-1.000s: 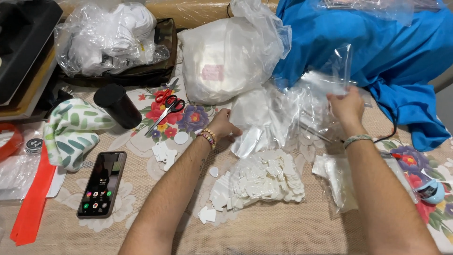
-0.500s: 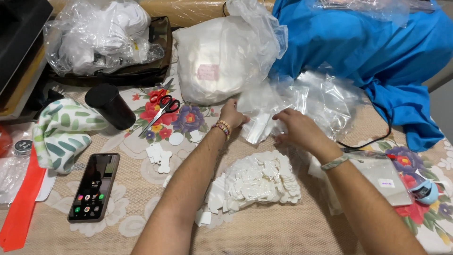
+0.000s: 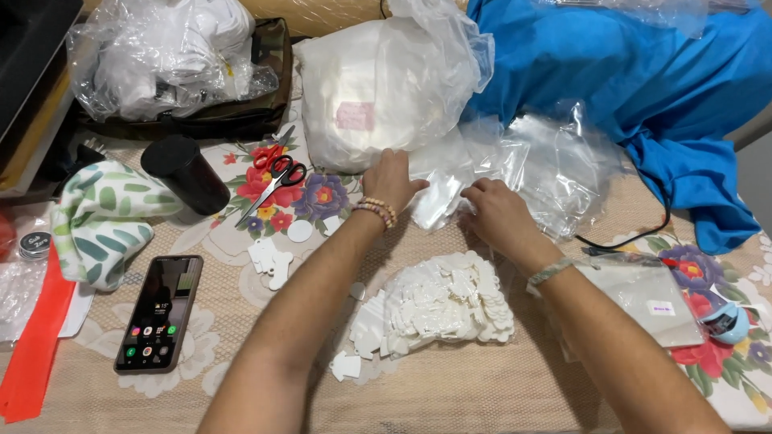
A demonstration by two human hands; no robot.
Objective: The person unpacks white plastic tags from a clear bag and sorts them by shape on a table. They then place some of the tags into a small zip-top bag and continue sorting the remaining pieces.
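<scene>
My left hand (image 3: 391,181) and my right hand (image 3: 496,213) rest side by side on a heap of small clear plastic bags (image 3: 531,165) in the middle of the table. The fingers of both hands press on one clear bag (image 3: 434,201) lying between them. Whether either hand grips it is hard to tell. A pile of white cut-out tags (image 3: 446,305) lies just below my wrists. Behind my left hand stands a large clear bag stuffed with white material (image 3: 378,88).
Red-handled scissors (image 3: 277,173) lie left of my left hand, next to a black cylinder (image 3: 185,173). A phone (image 3: 159,313) lies at the lower left by a leaf-print cloth (image 3: 104,221). Blue fabric (image 3: 643,72) covers the back right. A flat clear packet (image 3: 651,301) is at the right.
My right hand has come down from holding a clear bag up and now lies on the bag heap beside my left hand. The camera has moved closer.
</scene>
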